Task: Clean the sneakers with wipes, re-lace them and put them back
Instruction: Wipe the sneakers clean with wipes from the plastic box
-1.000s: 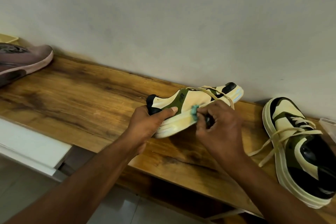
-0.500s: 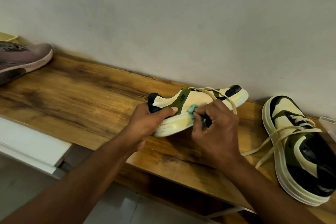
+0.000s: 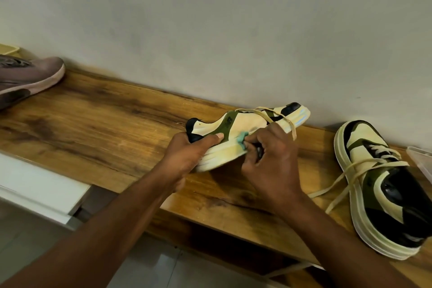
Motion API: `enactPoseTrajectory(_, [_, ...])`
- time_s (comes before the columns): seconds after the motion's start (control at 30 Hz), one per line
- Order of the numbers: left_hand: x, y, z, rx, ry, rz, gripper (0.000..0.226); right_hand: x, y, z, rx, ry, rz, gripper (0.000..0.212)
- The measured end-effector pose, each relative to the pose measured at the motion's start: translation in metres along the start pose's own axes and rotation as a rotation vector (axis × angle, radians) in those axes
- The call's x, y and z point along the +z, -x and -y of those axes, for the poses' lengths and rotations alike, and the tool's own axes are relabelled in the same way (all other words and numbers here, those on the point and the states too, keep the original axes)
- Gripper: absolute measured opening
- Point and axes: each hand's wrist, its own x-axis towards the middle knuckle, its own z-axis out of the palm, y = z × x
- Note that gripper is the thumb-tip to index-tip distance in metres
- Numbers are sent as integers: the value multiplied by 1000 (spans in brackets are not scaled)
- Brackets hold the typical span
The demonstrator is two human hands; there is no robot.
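I count two cream, olive and black sneakers on the brown wooden shelf (image 3: pixel 98 119). My left hand (image 3: pixel 187 156) grips the heel of one cream, olive and black sneaker (image 3: pixel 243 126), held tipped on its side above the shelf. My right hand (image 3: pixel 271 161) pinches one small teal wipe (image 3: pixel 242 139) against its sole edge. The second matching sneaker (image 3: pixel 385 184) lies to the right, its laces loose. One mauve shoe (image 3: pixel 28 77) sits far left.

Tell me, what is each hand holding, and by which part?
The left hand grips the sneaker by its heel end, thumb along the side. The right hand pinches a small teal wipe in its fingertips against the sole's edge.
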Motion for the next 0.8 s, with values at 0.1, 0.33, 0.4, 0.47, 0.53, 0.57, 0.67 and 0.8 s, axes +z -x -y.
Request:
enactPoseTrajectory(0.1, [1,-1,0,8,9,-10,28,13,12,24,-24,-85,59,16])
enactPoseTrajectory(0.33, [-4,-1,-6,-20,-56,45,26,-6,-3,-2,-22,-9,74,17])
enactPoseTrajectory(0.4, [-3,-1,-5,-5,-50,49,26,-12,-10,-16,17,-3,9,17])
enactPoseTrajectory(0.47, [-2,-1,-3,2,-28,40,27,-8,-4,-6,41,-14,-14,18])
enactPoseTrajectory(0.53, [0,-2,-2,10,-16,25,29,2,9,17,16,-64,4,20])
enactPoseTrajectory(0.57, [0,-1,-2,16,-18,28,28,8,15,28,-15,-95,31,19])
enactPoseTrajectory(0.67, [-2,1,-3,25,-34,71,24,18,27,46,-135,-134,138,18])
enactPoseTrajectory(0.8, [-2,0,-5,7,-30,69,24,6,17,26,-135,-37,164,17])
